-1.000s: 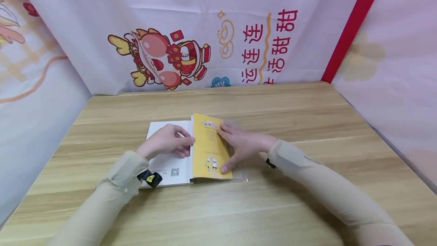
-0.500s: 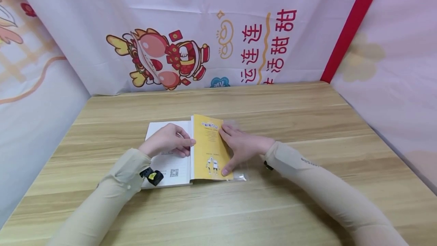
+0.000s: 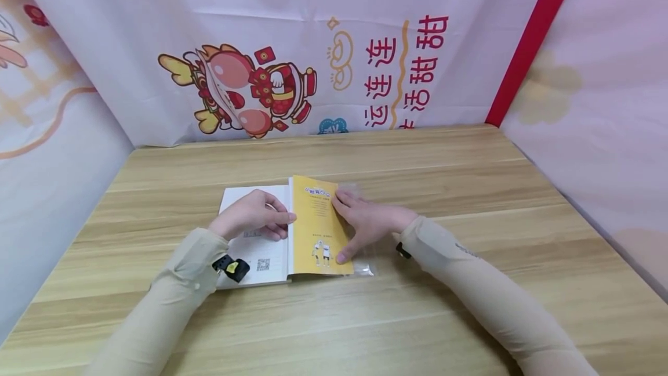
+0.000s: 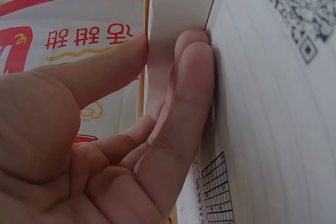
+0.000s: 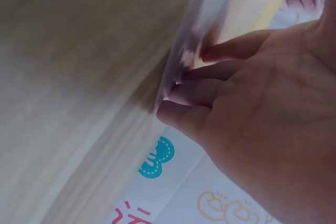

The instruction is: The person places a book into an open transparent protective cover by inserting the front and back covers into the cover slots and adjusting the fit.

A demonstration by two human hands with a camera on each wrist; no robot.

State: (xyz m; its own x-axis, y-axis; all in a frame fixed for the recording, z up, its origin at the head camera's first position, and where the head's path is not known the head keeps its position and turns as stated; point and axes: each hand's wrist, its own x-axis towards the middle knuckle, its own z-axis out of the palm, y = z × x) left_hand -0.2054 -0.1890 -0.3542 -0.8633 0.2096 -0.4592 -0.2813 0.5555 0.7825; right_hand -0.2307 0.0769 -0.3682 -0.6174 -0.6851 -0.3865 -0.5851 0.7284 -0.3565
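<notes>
In the head view an open book lies on the table, with a white page [image 3: 276, 260] carrying QR codes at left and a yellow cover [image 3: 313, 225] at right. A clear plastic cover [image 3: 365, 263] juts out past its right edge. My left hand [image 3: 256, 213] pinches the thick white edge beside the yellow cover. The left wrist view shows the thumb [image 4: 115, 72] on the yellow side and fingers [image 4: 194, 77] on the page side. My right hand [image 3: 367, 222] lies spread over the yellow cover's right edge and the plastic. Its fingertips touch the plastic in the right wrist view.
The wooden table [image 3: 334, 329] extends around the book on all sides. Behind it hangs a white printed cloth [image 3: 292, 28] with red lettering, and similar cloths close off both sides. A black strap device [image 3: 235, 268] sits on the left wrist.
Both hands keep nearly the same places on the book. The plastic shows slightly more beyond the yellow cover. The whole head view has shifted a little.
</notes>
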